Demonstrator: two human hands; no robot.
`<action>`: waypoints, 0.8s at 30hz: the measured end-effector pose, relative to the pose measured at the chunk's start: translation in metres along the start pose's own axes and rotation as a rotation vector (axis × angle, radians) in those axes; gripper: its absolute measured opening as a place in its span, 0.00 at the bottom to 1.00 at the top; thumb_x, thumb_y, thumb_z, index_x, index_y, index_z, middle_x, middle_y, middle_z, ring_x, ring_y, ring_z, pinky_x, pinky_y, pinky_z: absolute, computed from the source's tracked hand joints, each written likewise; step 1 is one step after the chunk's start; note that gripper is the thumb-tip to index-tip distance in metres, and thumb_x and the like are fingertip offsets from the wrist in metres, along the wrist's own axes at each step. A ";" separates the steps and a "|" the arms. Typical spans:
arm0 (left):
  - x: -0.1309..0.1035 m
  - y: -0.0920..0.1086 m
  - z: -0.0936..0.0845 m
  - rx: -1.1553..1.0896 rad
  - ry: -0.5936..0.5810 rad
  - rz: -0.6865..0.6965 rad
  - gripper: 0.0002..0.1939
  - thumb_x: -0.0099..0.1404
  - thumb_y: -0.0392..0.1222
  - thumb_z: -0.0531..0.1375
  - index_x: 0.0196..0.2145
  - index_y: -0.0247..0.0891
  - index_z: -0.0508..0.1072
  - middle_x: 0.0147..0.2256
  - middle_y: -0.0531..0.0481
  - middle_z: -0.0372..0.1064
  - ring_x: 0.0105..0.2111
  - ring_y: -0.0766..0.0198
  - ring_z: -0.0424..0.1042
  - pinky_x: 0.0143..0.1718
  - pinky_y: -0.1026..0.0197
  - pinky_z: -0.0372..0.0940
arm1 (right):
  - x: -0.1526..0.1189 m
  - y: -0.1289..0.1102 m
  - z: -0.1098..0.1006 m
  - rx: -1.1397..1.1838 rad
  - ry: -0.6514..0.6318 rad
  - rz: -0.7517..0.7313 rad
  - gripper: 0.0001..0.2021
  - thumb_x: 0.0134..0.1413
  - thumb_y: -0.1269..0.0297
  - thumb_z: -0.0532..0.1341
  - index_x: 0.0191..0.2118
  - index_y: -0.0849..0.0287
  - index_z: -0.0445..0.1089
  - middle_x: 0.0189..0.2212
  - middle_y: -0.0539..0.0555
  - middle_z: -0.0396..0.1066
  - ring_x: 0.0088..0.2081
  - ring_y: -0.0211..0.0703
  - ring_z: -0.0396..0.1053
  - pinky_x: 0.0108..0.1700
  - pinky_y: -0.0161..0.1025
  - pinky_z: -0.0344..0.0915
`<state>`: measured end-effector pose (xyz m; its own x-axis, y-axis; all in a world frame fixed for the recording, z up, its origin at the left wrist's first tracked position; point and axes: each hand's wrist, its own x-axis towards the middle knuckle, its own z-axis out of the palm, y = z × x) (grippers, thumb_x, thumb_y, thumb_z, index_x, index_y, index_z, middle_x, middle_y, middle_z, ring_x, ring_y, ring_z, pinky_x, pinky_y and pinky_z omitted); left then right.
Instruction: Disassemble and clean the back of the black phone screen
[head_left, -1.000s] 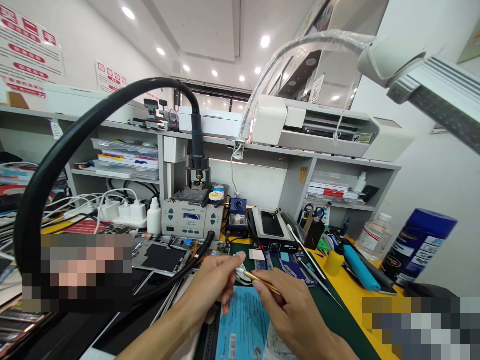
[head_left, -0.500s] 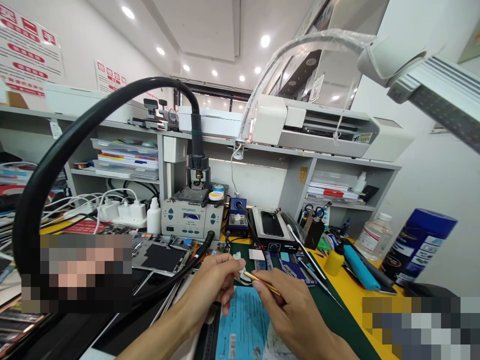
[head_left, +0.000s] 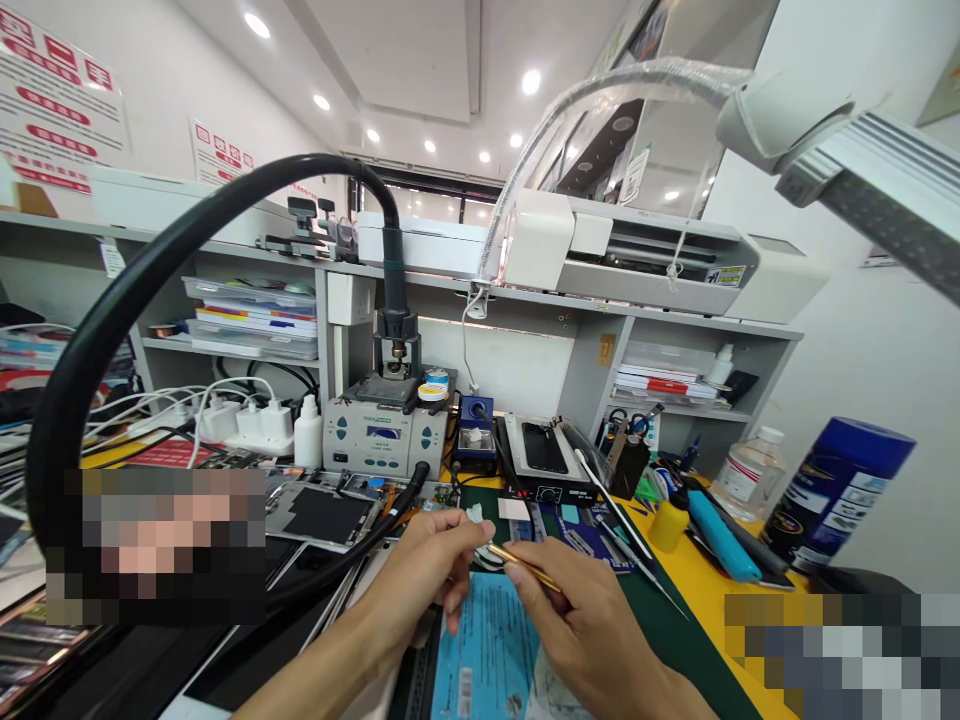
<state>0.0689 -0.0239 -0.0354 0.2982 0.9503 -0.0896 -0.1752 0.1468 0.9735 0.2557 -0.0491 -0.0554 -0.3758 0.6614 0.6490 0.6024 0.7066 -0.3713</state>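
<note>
Between its thumb and fingers, my left hand [head_left: 439, 555] pinches a small whitish piece [head_left: 475, 513], partly covered by the fingertips. My right hand [head_left: 577, 600] is closed around a thin gold-coloured tool [head_left: 531, 568], whose tip points left toward my left fingertips. Below and between both hands lies a light blue printed packet [head_left: 484, 650] with a barcode. A green mat [head_left: 660, 640] shows beneath and to the right of my right hand. White, loop-like items lie just behind the tool's tip, too small to make out.
A black hose [head_left: 97, 290] arches over the left side. Behind stand a grey control station [head_left: 371, 440] and a soldering stand [head_left: 477, 455]. At right are a yellow bottle [head_left: 669, 522], a clear bottle [head_left: 748, 475] and a blue can [head_left: 836, 490]. A lamp [head_left: 877, 180] hangs upper right.
My left fingertips have shifted very slightly to the right and down. My right hand and the gold-coloured tool look almost unmoved.
</note>
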 end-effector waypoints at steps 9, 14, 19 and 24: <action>-0.001 0.001 0.003 0.024 0.011 -0.023 0.26 0.61 0.61 0.59 0.17 0.42 0.57 0.09 0.60 0.49 0.09 0.71 0.50 0.10 0.67 0.51 | -0.001 0.001 0.000 -0.005 -0.001 0.003 0.11 0.67 0.66 0.56 0.50 0.54 0.72 0.35 0.54 0.77 0.30 0.44 0.73 0.34 0.39 0.68; 0.001 0.002 0.004 0.017 -0.013 -0.007 0.26 0.61 0.58 0.61 0.17 0.43 0.55 0.09 0.61 0.47 0.09 0.72 0.47 0.10 0.68 0.50 | 0.000 0.001 -0.001 -0.004 -0.002 -0.006 0.10 0.67 0.66 0.56 0.50 0.54 0.72 0.35 0.54 0.77 0.30 0.43 0.72 0.33 0.39 0.67; -0.002 0.003 0.003 -0.011 -0.024 0.007 0.23 0.58 0.54 0.63 0.19 0.43 0.55 0.14 0.63 0.45 0.11 0.72 0.48 0.10 0.68 0.52 | 0.001 -0.001 -0.001 -0.006 -0.002 0.000 0.10 0.67 0.67 0.56 0.49 0.55 0.72 0.35 0.53 0.77 0.29 0.42 0.71 0.32 0.38 0.66; -0.001 0.000 0.003 0.050 0.006 0.015 0.24 0.61 0.59 0.61 0.19 0.42 0.57 0.10 0.62 0.48 0.10 0.71 0.48 0.11 0.68 0.50 | 0.001 -0.001 0.000 -0.026 -0.008 -0.002 0.10 0.67 0.66 0.56 0.50 0.54 0.72 0.34 0.53 0.77 0.28 0.42 0.71 0.32 0.38 0.66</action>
<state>0.0709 -0.0260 -0.0349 0.2904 0.9539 -0.0762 -0.1329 0.1190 0.9840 0.2549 -0.0496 -0.0544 -0.3826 0.6623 0.6441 0.6200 0.7010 -0.3525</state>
